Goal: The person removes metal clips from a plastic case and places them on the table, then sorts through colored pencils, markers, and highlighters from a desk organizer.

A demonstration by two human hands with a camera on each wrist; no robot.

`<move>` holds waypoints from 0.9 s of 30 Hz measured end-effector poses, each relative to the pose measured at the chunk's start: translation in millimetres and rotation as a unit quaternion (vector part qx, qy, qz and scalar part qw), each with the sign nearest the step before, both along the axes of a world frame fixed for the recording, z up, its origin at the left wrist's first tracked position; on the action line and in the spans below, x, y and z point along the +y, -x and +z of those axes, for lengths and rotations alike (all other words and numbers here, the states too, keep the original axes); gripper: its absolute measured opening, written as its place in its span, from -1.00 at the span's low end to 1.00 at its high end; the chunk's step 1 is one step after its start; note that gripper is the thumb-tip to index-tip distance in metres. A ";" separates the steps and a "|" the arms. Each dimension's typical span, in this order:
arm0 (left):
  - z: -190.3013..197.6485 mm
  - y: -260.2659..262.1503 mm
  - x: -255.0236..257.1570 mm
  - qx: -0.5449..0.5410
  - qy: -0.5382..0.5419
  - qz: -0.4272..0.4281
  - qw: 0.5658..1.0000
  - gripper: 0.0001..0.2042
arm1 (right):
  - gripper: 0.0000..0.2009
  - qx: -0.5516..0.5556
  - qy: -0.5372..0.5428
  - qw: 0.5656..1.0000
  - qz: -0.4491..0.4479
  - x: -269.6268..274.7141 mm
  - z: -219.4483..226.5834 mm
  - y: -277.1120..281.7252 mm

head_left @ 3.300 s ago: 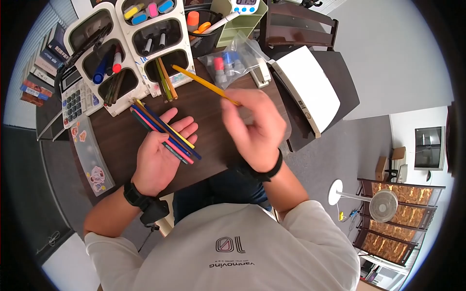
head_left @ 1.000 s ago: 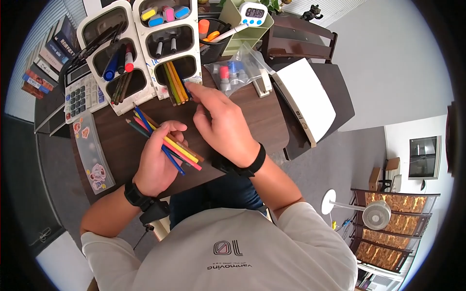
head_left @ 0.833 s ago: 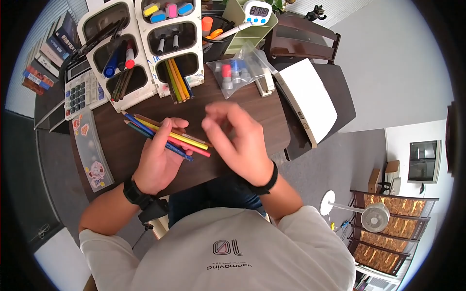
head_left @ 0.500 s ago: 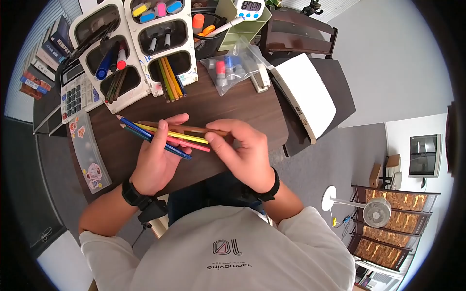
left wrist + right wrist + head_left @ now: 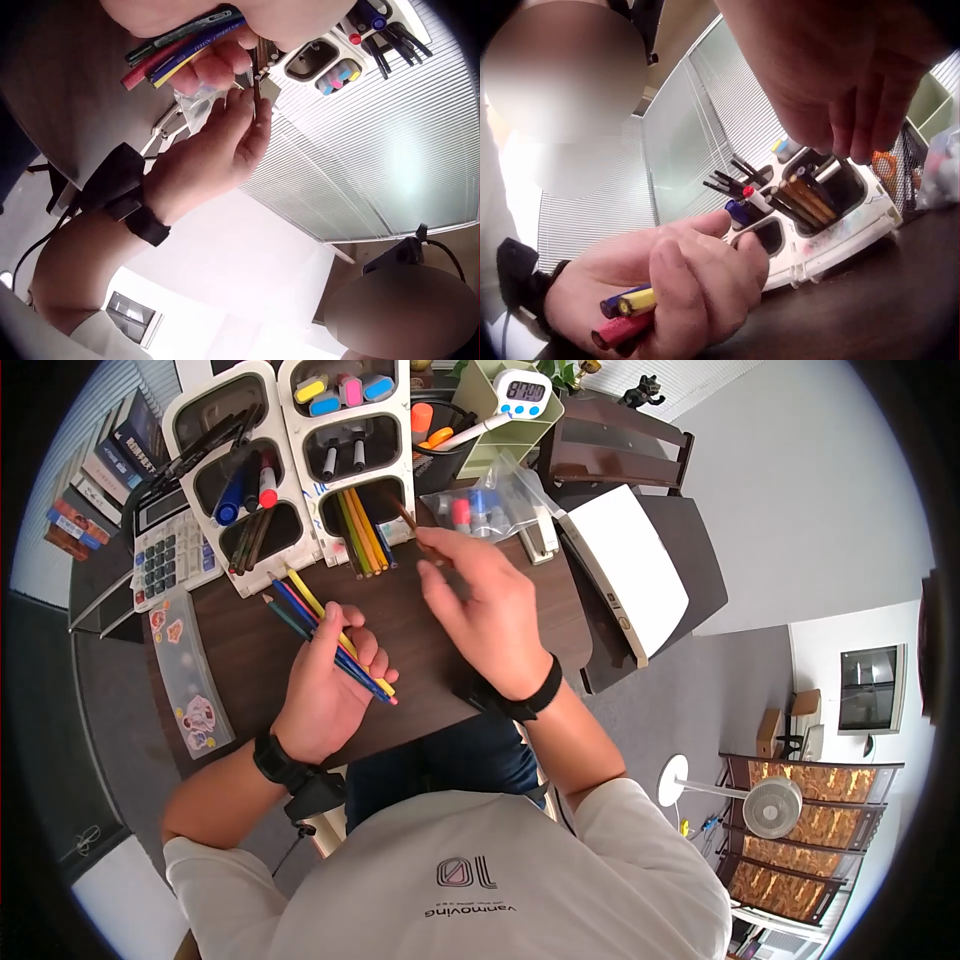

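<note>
My left hand (image 5: 330,685) grips several colored pencils, their sharpened tips toward the organizer. Among them are a yellow pencil (image 5: 304,589), a dark green pencil (image 5: 287,619), a blue one and a pink one; their blunt ends show in the right wrist view. My right hand (image 5: 487,610) pinches a brown pencil (image 5: 407,518) between thumb and fingers. Its far end points at the lower right compartment of the white pen organizer (image 5: 311,500). Several pencils (image 5: 362,540) stand leaning in that compartment. In the left wrist view, the right hand (image 5: 210,154) is beyond the left hand's pencils.
Right of the organizer are a black mesh pen cup (image 5: 437,468), a clear bag (image 5: 500,510) with small bottles, a stapler (image 5: 541,538) and a white box (image 5: 630,575). A calculator (image 5: 165,565) and a stickered clear case (image 5: 188,670) lie at left. Markers fill other compartments.
The right hand has put a blue pencil into the lower right compartment, taken the brown pencil from the left hand's bunch and carried it up to that compartment. Left fingers have curled round the remaining pencils.
</note>
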State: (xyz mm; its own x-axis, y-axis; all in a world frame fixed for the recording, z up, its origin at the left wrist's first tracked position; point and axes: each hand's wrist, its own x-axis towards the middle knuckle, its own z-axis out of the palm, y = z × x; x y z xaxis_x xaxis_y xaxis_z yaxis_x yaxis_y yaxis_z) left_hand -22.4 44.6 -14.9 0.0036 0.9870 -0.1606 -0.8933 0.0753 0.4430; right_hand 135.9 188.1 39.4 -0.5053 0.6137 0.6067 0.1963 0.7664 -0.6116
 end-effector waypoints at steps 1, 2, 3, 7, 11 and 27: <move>3.0 0.3 -0.3 -0.007 0.013 0.003 1.000 -0.68 | -0.69 -0.022 -0.009 1.000 0.009 0.9 -1.4 4.6; 5.2 0.1 -0.5 -0.014 0.026 0.007 1.000 -0.65 | -0.69 -0.022 -0.010 1.000 0.010 1.1 -1.8 7.8; 6.2 -1.6 -0.6 -0.015 0.025 0.008 1.000 -0.65 | -0.68 -0.034 -0.001 0.999 0.021 1.6 -2.1 10.5; 6.7 -7.6 -1.9 0.006 0.041 0.053 0.998 -0.57 | -0.66 -0.056 0.026 0.997 0.042 0.4 2.0 14.2; -2.2 -8.8 -0.9 0.033 0.030 0.057 0.997 -0.53 | -0.66 -0.058 0.041 0.996 0.052 0.3 -1.6 16.0; 1.4 -14.9 1.0 0.053 0.031 0.084 0.995 -0.77 | -0.76 -0.117 0.102 0.987 0.037 -59.9 -12.8 -28.1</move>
